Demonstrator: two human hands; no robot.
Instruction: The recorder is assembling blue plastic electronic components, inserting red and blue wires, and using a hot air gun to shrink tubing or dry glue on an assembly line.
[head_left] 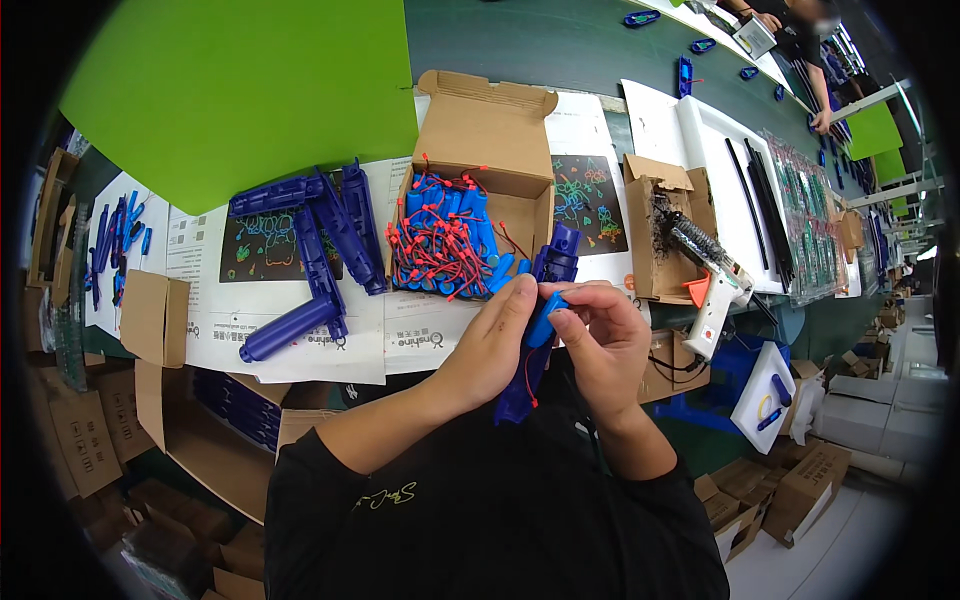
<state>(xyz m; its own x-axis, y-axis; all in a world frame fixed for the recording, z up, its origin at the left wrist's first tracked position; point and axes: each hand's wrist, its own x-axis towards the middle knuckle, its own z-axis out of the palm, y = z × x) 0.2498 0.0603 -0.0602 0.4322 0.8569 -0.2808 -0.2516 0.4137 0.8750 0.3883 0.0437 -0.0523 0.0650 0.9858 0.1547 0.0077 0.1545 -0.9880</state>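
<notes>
In front of my body, my left hand [482, 340] is closed around a dark blue plastic housing half [561, 254], held at a slant. Between the thumb and fingers of my right hand [608, 335] is a light blue cylindrical battery [543, 321], which lies against the housing. A thin red lead ends in a small red connector below it. Just beyond my hands stands an open cardboard box [522, 207] with many blue batteries [440, 205] and tangled red leads. Left of the box, several loose dark blue housing halves [318, 250] are piled on printed paper.
A heat gun [712, 305] rests at the right beside a small carton [650, 250]. Farther right are a white foam tray [715, 140] and bagged circuit boards [800, 215]. A green board [250, 90] covers the far left. Another person's hand [821, 121] shows at the far right.
</notes>
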